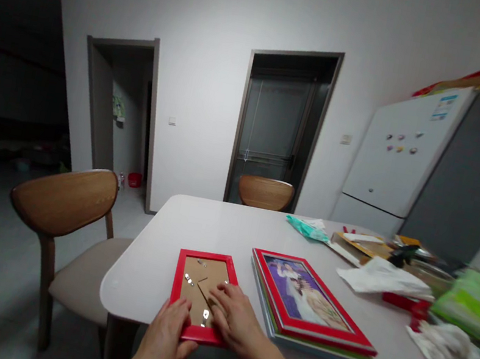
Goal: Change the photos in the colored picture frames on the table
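A red picture frame [180, 271] lies face down near the front edge of the table, its brown backing board [207, 269] upward. Metal turn clips [189, 280] sit around the board's edges, and a narrow stand leg shows in its middle. My left hand [164, 330] grips the lower left corner, thumb at the bottom rim. Across the right side rests my right hand [238, 321], its bent fingers over the rim and on the board, covering part of the stand leg. To the right, a larger red-framed photo [307, 296] tops a stack of frames.
The white table [148, 250] has rounded corners. At its right lie white tissue [385, 278], a green packet [477, 308], a teal-and-white wrapper [308, 228] and mixed clutter. Wooden chairs stand at the left [69, 199] and far side [265, 193]. A fridge [407, 153] is behind.
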`<action>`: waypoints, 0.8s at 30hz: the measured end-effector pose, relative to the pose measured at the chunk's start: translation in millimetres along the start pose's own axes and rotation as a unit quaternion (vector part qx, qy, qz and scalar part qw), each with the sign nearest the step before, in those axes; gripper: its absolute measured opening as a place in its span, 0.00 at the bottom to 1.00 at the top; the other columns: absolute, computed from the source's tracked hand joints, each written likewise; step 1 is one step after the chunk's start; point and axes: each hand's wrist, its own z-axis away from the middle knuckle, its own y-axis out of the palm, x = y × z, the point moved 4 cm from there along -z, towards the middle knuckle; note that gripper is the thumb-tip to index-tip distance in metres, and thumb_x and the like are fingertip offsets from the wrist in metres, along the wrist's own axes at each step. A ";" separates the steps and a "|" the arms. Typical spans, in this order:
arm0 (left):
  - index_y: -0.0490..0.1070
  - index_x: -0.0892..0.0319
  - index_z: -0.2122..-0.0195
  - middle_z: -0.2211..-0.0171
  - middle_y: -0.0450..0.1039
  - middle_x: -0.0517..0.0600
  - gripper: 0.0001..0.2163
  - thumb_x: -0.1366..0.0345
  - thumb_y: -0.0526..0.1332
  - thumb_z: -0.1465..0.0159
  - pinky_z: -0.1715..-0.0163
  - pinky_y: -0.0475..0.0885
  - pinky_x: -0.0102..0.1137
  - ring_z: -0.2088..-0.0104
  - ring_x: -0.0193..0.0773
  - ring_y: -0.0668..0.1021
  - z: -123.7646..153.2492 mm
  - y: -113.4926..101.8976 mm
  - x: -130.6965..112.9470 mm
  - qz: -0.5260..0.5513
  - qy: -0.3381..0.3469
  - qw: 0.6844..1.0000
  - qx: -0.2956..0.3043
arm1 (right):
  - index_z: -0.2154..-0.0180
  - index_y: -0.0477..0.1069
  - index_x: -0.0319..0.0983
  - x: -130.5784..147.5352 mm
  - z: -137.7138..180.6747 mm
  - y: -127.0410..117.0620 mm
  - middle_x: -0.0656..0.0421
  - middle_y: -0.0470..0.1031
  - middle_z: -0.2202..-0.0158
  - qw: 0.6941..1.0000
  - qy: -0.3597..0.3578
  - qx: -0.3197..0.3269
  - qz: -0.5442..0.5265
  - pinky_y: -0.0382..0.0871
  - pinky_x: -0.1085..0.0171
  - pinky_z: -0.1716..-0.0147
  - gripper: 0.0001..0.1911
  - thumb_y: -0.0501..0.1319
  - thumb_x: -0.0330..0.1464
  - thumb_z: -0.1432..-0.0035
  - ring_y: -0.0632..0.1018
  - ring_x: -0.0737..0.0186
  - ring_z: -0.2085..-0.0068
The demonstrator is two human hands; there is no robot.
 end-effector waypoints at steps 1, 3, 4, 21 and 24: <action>0.60 0.67 0.51 0.51 0.64 0.60 0.25 0.68 0.61 0.52 0.47 0.55 0.41 0.49 0.43 0.65 0.6 -0.9 -0.2 0.000 -0.005 1.000 0.003 | 0.56 0.65 0.41 -7.7 -4.4 -0.9 0.53 0.63 0.55 0.999 0.034 -0.008 0.024 0.55 0.62 0.58 0.16 0.48 0.33 0.46 0.64 0.59 0.55; 0.60 0.67 0.51 0.50 0.63 0.59 0.25 0.67 0.60 0.51 0.46 0.55 0.40 0.48 0.43 0.64 1.8 -2.4 -1.0 0.000 -0.014 1.000 0.009 | 0.58 0.66 0.39 -21.1 -11.7 -1.0 0.52 0.64 0.56 0.994 0.084 -0.006 0.064 0.55 0.62 0.59 0.16 0.47 0.34 0.46 0.64 0.58 0.57; 0.60 0.67 0.51 0.50 0.63 0.59 0.26 0.66 0.60 0.51 0.46 0.54 0.40 0.48 0.43 0.64 2.2 -2.9 -1.6 0.000 -0.016 1.000 0.011 | 0.60 0.67 0.39 -25.8 -14.5 -0.1 0.52 0.64 0.58 0.993 0.094 0.001 0.073 0.55 0.62 0.59 0.15 0.47 0.35 0.45 0.65 0.59 0.59; 0.62 0.62 0.52 0.51 0.65 0.57 0.25 0.69 0.60 0.54 0.48 0.58 0.43 0.50 0.46 0.66 8.6 -4.1 -7.1 0.001 -0.016 1.000 -0.006 | 0.64 0.69 0.37 -4.1 -24.6 8.7 0.53 0.67 0.61 0.999 0.036 -0.003 0.039 0.56 0.65 0.60 0.14 0.47 0.31 0.45 0.65 0.61 0.59; 0.61 0.65 0.51 0.50 0.64 0.59 0.26 0.69 0.60 0.54 0.49 0.59 0.43 0.50 0.47 0.66 11.2 0.7 -7.6 -0.005 0.000 1.000 0.000 | 0.63 0.68 0.38 16.9 -36.9 22.2 0.55 0.67 0.62 0.999 -0.006 0.029 0.020 0.55 0.65 0.60 0.14 0.46 0.31 0.44 0.65 0.62 0.59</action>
